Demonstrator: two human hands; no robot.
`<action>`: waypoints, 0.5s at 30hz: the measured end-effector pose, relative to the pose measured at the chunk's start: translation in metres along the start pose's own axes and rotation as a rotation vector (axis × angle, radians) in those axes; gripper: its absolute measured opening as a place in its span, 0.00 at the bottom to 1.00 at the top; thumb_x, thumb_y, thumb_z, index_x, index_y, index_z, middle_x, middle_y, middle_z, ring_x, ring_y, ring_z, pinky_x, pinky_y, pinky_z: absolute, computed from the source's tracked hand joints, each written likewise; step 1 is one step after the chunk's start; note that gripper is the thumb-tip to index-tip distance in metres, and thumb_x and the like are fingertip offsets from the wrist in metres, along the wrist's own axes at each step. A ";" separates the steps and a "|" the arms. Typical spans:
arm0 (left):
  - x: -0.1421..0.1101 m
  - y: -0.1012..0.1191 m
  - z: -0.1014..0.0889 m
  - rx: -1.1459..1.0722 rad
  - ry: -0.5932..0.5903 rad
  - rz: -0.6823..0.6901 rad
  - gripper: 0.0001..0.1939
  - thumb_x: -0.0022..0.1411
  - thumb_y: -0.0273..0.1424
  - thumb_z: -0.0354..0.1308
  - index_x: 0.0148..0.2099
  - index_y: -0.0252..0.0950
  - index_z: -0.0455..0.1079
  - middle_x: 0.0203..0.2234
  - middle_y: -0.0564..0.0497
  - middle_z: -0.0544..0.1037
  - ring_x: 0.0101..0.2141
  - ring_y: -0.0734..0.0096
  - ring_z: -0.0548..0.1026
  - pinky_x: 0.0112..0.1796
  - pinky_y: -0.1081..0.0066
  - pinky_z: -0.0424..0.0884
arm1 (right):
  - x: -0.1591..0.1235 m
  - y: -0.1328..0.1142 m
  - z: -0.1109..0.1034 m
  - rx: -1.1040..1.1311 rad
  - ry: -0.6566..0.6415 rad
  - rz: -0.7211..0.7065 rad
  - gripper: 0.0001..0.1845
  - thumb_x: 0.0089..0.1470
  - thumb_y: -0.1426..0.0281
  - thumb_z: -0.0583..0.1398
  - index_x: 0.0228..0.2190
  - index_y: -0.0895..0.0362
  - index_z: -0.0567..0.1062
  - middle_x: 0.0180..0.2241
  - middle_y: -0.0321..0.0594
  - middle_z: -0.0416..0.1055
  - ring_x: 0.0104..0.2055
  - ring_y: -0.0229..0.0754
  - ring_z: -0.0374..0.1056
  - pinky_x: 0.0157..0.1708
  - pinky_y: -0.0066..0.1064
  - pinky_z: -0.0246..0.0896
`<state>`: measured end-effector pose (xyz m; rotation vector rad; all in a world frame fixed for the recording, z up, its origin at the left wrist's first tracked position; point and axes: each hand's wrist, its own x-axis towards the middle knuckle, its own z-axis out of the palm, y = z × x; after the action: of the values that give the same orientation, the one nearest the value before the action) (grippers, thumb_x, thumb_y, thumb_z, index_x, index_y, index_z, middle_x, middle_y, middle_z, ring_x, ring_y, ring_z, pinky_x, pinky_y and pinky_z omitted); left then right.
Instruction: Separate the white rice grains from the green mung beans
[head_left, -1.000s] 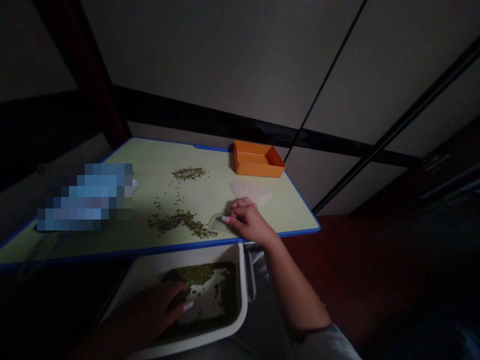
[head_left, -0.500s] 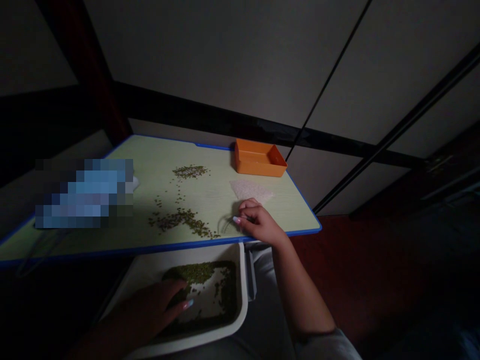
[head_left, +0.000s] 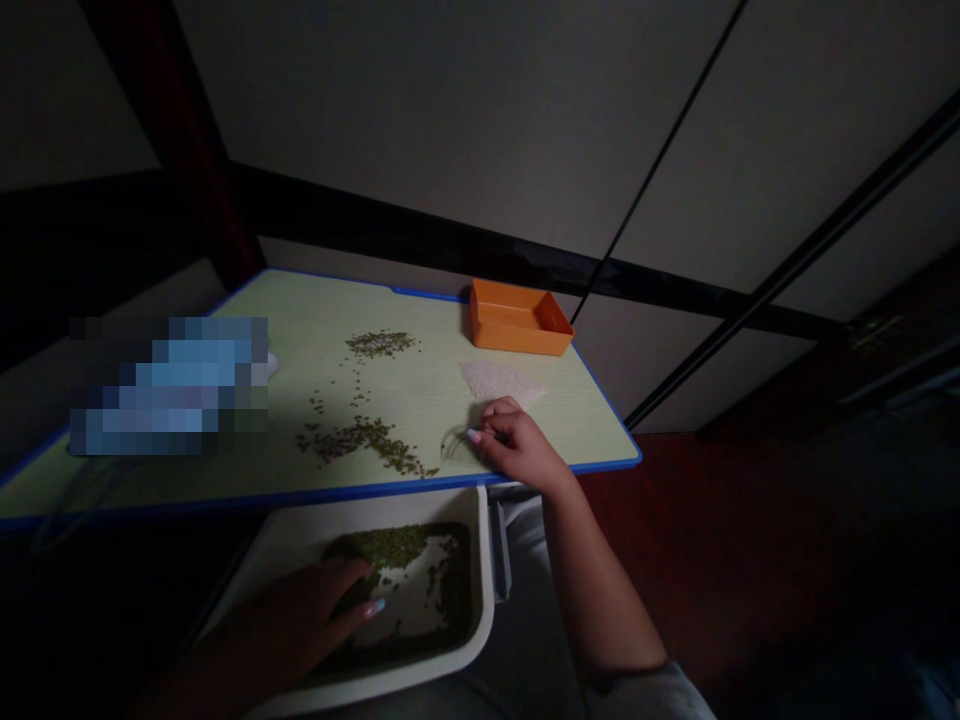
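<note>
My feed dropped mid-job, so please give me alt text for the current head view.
The right hand pinches a thin, curved tool at a pale table, beside scattered green bits. The left hand is at a white tub holding similar bits; an orange box stands near the far edge.

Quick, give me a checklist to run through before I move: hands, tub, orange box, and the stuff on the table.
1. Right hand has the clear tool: ok, it looks pinched in the fingers.
2. Left hand free of bits: cannot tell; it is at the tub, the palm side hidden.
3. Orange box upright, open side up: ok.
4. Table bits in one pile: not ok; there is a far pile and a straggling near pile, with strays between.
5. Right hand off the pale patch: cannot tell; the hand overlaps its near side in this view.
</note>
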<state>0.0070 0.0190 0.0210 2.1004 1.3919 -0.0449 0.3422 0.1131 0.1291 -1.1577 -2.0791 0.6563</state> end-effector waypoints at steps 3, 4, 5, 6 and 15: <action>-0.001 0.004 -0.003 -0.013 0.023 -0.009 0.27 0.68 0.50 0.58 0.61 0.47 0.87 0.59 0.43 0.92 0.60 0.44 0.89 0.60 0.56 0.83 | 0.000 0.005 0.001 -0.010 0.045 0.011 0.24 0.67 0.69 0.67 0.23 0.50 0.63 0.33 0.38 0.69 0.42 0.48 0.65 0.52 0.43 0.65; -0.001 0.005 -0.004 -0.012 0.024 -0.010 0.27 0.68 0.50 0.58 0.61 0.48 0.87 0.59 0.44 0.92 0.60 0.44 0.89 0.60 0.56 0.83 | 0.000 0.006 0.002 -0.021 0.062 0.019 0.24 0.67 0.70 0.67 0.23 0.50 0.64 0.33 0.39 0.70 0.42 0.48 0.65 0.52 0.43 0.65; -0.001 0.006 -0.004 -0.009 0.021 -0.011 0.27 0.68 0.50 0.58 0.60 0.48 0.87 0.59 0.44 0.92 0.59 0.45 0.89 0.60 0.56 0.83 | 0.000 0.008 0.003 -0.033 0.081 0.029 0.23 0.67 0.70 0.67 0.23 0.50 0.64 0.33 0.39 0.70 0.42 0.48 0.65 0.51 0.43 0.65; -0.002 0.006 -0.004 -0.006 0.016 -0.011 0.27 0.68 0.50 0.58 0.60 0.48 0.87 0.58 0.44 0.92 0.59 0.45 0.89 0.59 0.56 0.83 | 0.000 0.009 0.004 -0.044 0.102 0.038 0.23 0.67 0.70 0.68 0.23 0.50 0.65 0.33 0.39 0.70 0.42 0.48 0.65 0.51 0.43 0.65; -0.003 0.002 -0.002 -0.038 0.035 -0.006 0.26 0.68 0.50 0.60 0.61 0.50 0.87 0.60 0.46 0.92 0.61 0.45 0.89 0.63 0.57 0.82 | 0.008 0.010 0.012 -0.143 0.129 0.050 0.24 0.68 0.68 0.71 0.24 0.51 0.67 0.34 0.40 0.71 0.45 0.51 0.65 0.52 0.45 0.63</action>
<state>0.0068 0.0167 0.0246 2.0747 1.4093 0.0161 0.3351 0.1232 0.1168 -1.3004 -2.0193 0.4489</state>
